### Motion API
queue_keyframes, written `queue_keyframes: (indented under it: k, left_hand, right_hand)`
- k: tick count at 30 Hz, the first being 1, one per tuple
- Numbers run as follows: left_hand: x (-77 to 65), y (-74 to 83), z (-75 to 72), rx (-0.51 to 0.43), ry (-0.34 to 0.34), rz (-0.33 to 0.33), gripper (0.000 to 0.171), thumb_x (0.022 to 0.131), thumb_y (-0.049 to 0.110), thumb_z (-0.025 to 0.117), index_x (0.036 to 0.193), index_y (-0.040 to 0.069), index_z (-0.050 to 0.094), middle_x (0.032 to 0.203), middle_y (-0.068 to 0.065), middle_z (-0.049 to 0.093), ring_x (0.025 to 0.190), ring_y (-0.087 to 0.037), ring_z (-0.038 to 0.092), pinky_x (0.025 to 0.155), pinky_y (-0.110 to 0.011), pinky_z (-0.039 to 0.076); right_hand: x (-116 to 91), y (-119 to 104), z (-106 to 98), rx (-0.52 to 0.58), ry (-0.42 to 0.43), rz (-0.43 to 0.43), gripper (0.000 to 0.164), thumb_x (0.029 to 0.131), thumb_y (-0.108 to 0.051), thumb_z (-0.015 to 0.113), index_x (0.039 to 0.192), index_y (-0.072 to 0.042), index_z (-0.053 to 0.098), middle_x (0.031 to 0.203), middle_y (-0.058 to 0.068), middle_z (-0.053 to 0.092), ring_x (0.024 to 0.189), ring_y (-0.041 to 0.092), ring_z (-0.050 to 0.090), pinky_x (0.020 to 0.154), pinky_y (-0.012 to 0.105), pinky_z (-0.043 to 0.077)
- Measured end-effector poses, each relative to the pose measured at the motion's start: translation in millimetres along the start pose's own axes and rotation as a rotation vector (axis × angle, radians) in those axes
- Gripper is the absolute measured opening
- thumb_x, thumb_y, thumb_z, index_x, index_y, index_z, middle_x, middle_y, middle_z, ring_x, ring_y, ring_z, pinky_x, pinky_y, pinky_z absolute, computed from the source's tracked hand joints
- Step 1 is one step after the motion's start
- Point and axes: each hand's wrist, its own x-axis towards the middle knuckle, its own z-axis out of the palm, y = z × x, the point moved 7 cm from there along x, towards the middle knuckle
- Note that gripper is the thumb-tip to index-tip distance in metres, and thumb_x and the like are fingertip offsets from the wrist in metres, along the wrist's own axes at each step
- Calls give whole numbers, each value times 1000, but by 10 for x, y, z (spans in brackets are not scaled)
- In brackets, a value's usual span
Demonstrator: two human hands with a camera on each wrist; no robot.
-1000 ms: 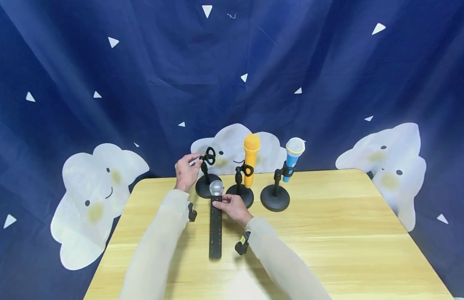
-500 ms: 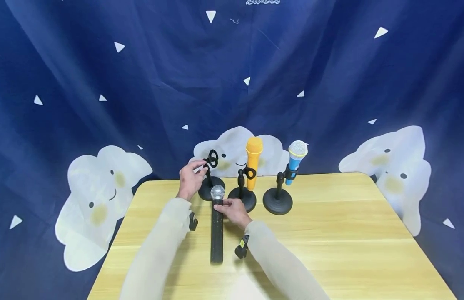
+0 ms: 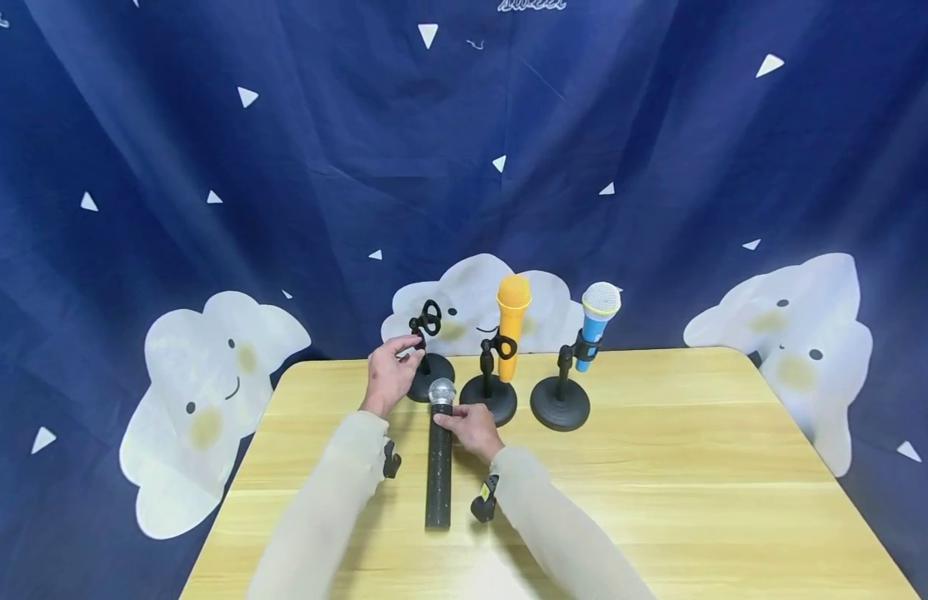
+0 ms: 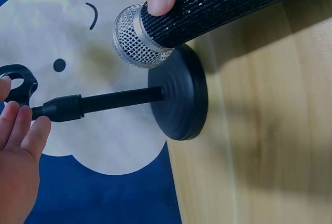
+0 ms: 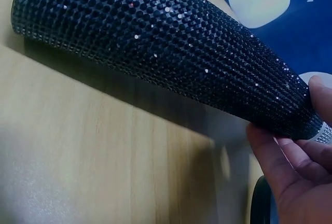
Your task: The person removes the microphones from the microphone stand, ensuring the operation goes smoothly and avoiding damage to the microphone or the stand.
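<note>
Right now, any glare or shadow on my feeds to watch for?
Head view: white glare on the table near the bottom edge; left wrist: soft shadows across it; right wrist: a dark shadow beside the black microphone, speckled with glints.

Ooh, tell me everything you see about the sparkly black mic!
The black mic has a long, straight handle covered in rows of tiny dark bits that glint like gems. At one end is a round silver mesh head that looks like metal, with a silver ring below it. The person's right hand pinches the handle near the head. The head points away from the person, toward the left stand. I can't tell whether the other end touches the table.
</note>
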Motion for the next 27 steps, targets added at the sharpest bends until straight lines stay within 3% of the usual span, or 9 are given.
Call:
queue_keyframes:
  k: [5, 12, 27]
  left_hand:
    - [-87, -41, 40, -18, -19, -5, 21, 87, -6, 73, 107, -7, 73, 117, -20, 69, 111, -35, 66, 90, -36, 57]
    - [-197, -99, 82, 26, -38, -6, 21, 86, -3, 74, 107, -4, 74, 113, -19, 71, 104, -33, 68, 89, -38, 57]
    - [-436, -437, 5, 3, -36, -94, 20, 88, -3, 72, 108, -4, 73, 114, -21, 70, 106, -35, 68, 90, -38, 57]
  right_hand:
    - [-12, 13, 8, -65, -3, -3, 30, 86, -28, 79, 99, -1, 78, 83, 6, 74, 67, 12, 61, 59, 25, 49]
    - [3, 49, 25, -102, 2, 4, 30, 86, -30, 79, 96, -2, 78, 80, 4, 72, 65, 12, 61, 59, 25, 48]
    - [11, 97, 67, -156, 30, 38, 32, 86, -29, 80, 96, 1, 77, 76, 5, 70, 64, 13, 60, 57, 24, 48]
